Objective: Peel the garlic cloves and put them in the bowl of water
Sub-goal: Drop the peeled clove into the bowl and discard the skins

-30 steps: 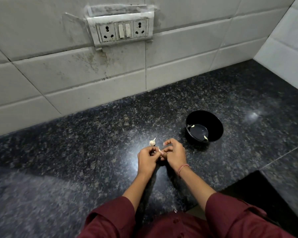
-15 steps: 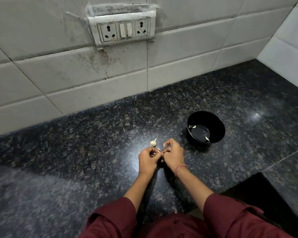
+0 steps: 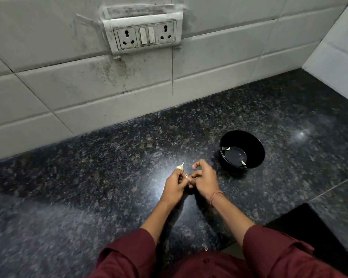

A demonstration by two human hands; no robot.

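Note:
My left hand (image 3: pixel 174 186) and my right hand (image 3: pixel 205 179) meet over the dark granite counter (image 3: pixel 109 167), fingertips pinched together on a small garlic cloves piece (image 3: pixel 186 175) that is mostly hidden between them. A loose garlic clove (image 3: pixel 180 167) with its papery tip lies on the counter just beyond my left hand. To the right stands a black bowl (image 3: pixel 257 151) holding water, with two peeled cloves floating in it, one at the back left (image 3: pixel 227 148) and one at the front (image 3: pixel 243 162).
A white tiled wall (image 3: pixel 88 87) runs along the back, with a socket and switch plate (image 3: pixel 145 35) above. A second tiled wall (image 3: pixel 340 57) closes the right corner. The counter's front edge steps back at the lower right (image 3: pixel 289 219).
My hands have stayed pressed together on the clove, with the right fingers shifting slightly. The view has moved a little; the bowl and loose clove stay put.

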